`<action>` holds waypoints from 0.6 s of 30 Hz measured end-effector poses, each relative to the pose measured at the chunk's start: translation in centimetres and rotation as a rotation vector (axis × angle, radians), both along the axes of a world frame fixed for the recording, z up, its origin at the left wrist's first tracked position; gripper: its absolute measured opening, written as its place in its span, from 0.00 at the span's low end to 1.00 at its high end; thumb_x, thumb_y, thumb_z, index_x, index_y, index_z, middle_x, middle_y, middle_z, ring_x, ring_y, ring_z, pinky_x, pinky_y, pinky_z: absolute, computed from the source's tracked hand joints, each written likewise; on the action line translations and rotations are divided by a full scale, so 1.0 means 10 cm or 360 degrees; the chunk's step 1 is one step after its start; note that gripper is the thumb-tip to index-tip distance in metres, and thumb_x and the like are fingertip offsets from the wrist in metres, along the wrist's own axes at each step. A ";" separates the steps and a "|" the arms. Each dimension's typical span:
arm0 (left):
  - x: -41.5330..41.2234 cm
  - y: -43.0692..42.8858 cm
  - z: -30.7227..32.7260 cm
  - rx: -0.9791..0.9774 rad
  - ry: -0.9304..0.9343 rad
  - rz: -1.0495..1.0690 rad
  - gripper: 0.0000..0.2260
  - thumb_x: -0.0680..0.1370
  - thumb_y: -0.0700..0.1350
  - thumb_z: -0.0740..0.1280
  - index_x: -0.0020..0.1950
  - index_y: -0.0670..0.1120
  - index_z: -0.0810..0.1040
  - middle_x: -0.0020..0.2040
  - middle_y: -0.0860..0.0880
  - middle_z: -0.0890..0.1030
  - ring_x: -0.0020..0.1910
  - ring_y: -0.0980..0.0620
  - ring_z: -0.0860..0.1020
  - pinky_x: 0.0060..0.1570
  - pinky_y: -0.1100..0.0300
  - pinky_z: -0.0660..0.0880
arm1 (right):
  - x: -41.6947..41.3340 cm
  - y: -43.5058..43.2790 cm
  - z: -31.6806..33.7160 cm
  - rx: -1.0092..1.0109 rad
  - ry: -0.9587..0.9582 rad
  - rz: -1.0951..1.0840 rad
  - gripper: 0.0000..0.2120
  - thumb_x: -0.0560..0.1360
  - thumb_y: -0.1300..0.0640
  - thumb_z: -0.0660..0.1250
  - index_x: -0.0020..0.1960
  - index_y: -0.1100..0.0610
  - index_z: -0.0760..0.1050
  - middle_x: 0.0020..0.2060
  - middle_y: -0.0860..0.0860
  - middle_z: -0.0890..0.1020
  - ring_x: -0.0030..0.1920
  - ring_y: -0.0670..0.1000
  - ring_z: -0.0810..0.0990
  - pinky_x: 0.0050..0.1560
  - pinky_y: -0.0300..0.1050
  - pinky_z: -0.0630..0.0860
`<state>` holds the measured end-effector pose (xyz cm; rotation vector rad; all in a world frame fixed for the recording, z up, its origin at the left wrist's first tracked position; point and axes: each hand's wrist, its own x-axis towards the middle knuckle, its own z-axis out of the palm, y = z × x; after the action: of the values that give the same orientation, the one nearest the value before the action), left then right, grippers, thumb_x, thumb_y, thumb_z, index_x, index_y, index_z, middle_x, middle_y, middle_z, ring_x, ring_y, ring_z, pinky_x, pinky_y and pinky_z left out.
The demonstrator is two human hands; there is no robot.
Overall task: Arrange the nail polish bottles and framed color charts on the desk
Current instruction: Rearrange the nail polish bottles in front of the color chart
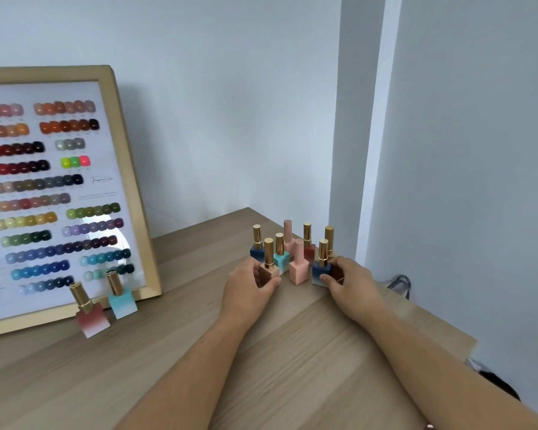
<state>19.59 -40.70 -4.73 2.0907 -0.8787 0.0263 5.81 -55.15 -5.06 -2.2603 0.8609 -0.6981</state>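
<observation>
Nearest you, bare wood-grain desk (292, 367) is stretching wide open between your forearms. Your left hand (249, 287) is pinching a square tan bottle (269, 268) with a gold cap, and your right hand (351, 283) is curling its fingers around a blue bottle (321, 271) with a gold cap. Both are standing upright in a cluster of eight bottles by the desk's far right corner: six gold-capped, two all-pink, including the tall pink bottle (299, 270) between your hands. Off to the left, two more are standing apart, a red-pink bottle (90, 311) and a light blue bottle (121, 299), just in front of one framed color chart (59, 193). That chart, wood-framed, is leaning back against the pale wall (230, 103). The desk edge is running close behind the cluster.
</observation>
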 end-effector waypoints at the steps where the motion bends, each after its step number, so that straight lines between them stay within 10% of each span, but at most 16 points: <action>1: 0.00 0.00 0.00 0.0018 -0.0002 -0.0001 0.10 0.71 0.51 0.72 0.46 0.51 0.73 0.43 0.54 0.77 0.41 0.58 0.75 0.36 0.68 0.70 | 0.00 0.00 0.00 -0.0001 0.0007 0.0004 0.15 0.74 0.52 0.66 0.61 0.51 0.72 0.55 0.50 0.77 0.49 0.47 0.72 0.53 0.40 0.69; 10: -0.03 0.12 0.03 -0.0032 0.0130 0.0060 0.21 0.69 0.52 0.74 0.56 0.50 0.70 0.47 0.52 0.76 0.45 0.55 0.75 0.45 0.63 0.75 | -0.06 0.04 0.02 -0.0014 -0.0040 -0.0003 0.18 0.72 0.53 0.70 0.61 0.52 0.73 0.53 0.49 0.77 0.50 0.46 0.73 0.55 0.40 0.71; 18: -0.11 0.65 0.00 -0.0086 0.0105 0.0060 0.21 0.69 0.53 0.73 0.57 0.53 0.68 0.44 0.55 0.74 0.42 0.58 0.75 0.40 0.68 0.72 | -0.30 0.28 -0.01 0.0101 -0.0125 -0.0021 0.11 0.71 0.52 0.71 0.49 0.50 0.70 0.41 0.46 0.77 0.41 0.42 0.75 0.37 0.30 0.69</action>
<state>18.48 -34.17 -4.70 2.0460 -0.7905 0.0014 2.79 -52.36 -5.19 -2.1583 0.8490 -0.7501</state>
